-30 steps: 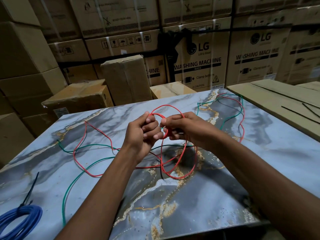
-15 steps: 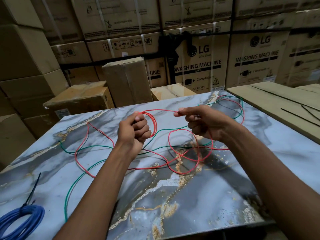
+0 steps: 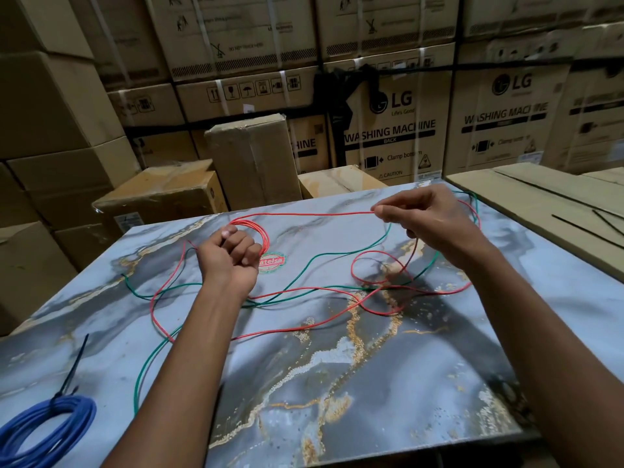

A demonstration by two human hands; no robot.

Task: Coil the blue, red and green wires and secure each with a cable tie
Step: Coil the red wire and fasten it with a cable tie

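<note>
While the blue wire (image 3: 44, 422) sits already coiled at the table's near-left corner with a black cable tie (image 3: 72, 369) on it, partly cut off by the frame edge, work is on the red wire (image 3: 304, 214). Left hand (image 3: 229, 256) grips a small red coil in a fist. Right hand (image 3: 429, 221) pinches the wire and has swung out right since half a second ago, pulling a straight span taut between the hands. Read: drawing slack for the next turn; red is maybe a few loops in. Green wire (image 3: 324, 255) lies loose on the marble table (image 3: 371, 383), tangled with red slack. Spare ties (image 3: 580, 228) on the far-right cardboard are hard to count. Red's far end is hidden behind the right hand.
</note>
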